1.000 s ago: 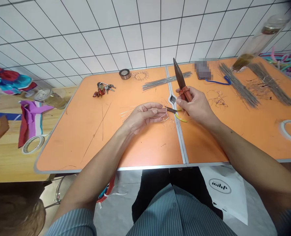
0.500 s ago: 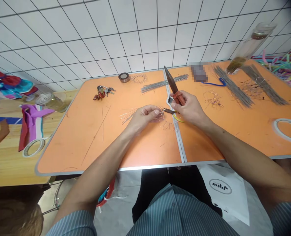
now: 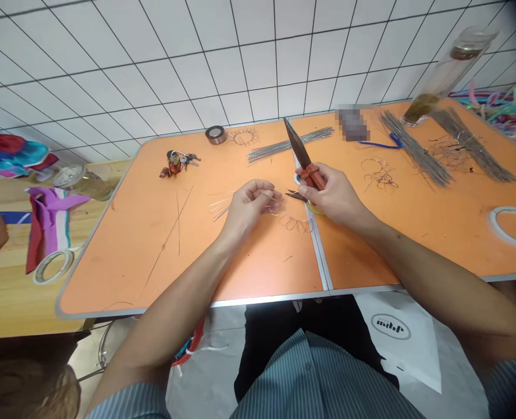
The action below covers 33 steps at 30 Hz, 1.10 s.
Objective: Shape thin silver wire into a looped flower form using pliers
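Note:
My left hand (image 3: 249,206) is closed in a pinch on thin wire bent into a row of small loops (image 3: 296,222), which trails toward my right hand. Loose wire ends fan out behind the left fingers. My right hand (image 3: 334,195) is wrapped round the red handles of dark-bladed scissors (image 3: 300,148), their point tilted up and away from me. Its thumb and fingertips are close to the looped wire; I cannot tell whether they touch it. Under the right fingers lies a small dark-jawed tool (image 3: 296,195) with a yellow handle, partly hidden.
Wire bundles (image 3: 415,148) lie at the back and right of the orange table (image 3: 118,244). Keys (image 3: 181,163), dark tape (image 3: 216,135) and a wire ring (image 3: 242,137) are at back left. A glass bottle (image 3: 443,81) stands back right; white tape (image 3: 513,228) lies right.
My left hand has shifted slightly left, away from the right hand, and more of the looped wire shows between them. The scissors remain in my right hand.

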### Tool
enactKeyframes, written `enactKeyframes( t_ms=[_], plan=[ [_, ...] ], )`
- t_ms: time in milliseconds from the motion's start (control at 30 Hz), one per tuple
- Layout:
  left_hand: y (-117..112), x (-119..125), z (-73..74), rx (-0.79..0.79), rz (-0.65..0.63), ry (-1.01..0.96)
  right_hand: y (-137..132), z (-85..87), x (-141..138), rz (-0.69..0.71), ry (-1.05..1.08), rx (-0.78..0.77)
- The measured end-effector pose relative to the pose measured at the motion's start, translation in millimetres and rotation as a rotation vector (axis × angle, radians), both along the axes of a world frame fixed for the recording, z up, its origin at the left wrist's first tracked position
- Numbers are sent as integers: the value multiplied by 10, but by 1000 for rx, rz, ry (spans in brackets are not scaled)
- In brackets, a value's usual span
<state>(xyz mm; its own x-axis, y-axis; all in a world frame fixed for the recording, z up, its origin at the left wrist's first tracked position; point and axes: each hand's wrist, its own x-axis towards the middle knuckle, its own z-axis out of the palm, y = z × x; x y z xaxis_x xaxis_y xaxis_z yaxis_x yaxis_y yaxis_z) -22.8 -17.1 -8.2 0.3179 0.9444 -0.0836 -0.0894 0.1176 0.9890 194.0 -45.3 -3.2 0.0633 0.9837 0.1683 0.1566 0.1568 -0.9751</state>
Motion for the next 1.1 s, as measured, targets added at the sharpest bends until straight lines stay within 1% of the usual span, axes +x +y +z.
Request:
enactKeyframes(
  t_ms=[67, 133, 233, 300, 400, 500, 567, 633, 700, 767, 800, 867, 900, 967, 1033, 1067, 1100],
  plan=[
    [20, -10, 8, -89, 4, -28, -17, 18, -4, -3, 35, -44],
    [17, -12, 18, -125, -36, -37, -32, 32, -3, -19, 44, -80],
    [-19, 5, 22, -95, -102, -40, -50, 39, 5, -21, 72, -119],
    [-39, 22, 8, -101, -175, -27, -57, 32, 10, -8, 100, -146],
    [-41, 41, -28, -228, -270, -55, -62, 8, 13, 6, 103, -162],
    [-39, 58, -56, -375, -284, -140, -62, -10, 9, -19, 101, -170],
    [-61, 75, -57, -463, -320, -181, -59, -6, 2, -83, 91, -153],
    [-101, 96, -49, -534, -378, -199, -56, 13, -7, -161, 59, -92],
    [-136, 110, -40, -575, -430, -200, -56, 42, -13, -218, 28, -13],
    [-142, 100, -32, -586, -448, -193, -57, 72, -13, -237, 15, 26],
    [-130, 81, -27, -577, -443, -182, -57, 85, -9, -242, 16, 33],
    [-82, 20, -5, -488, -392, -116, -54, 101, 2, -248, 20, 34],
    [-53, -18, 17, -395, -338, -58, -51, 104, 8, -245, 19, 34],
    [-4, -85, 87, -114, -170, 74, -41, 98, 12, -232, 15, 61],
    [14, -111, 185, 41, -71, 143, -35, 81, 0, -202, 2, 113],
    [10, -105, 237, 84, -62, 156, -36, 71, -12, -184, 0, 138],
    [-1, -87, 284, 107, -91, 176, -38, 62, -25, -158, 3, 155]
  ],
)
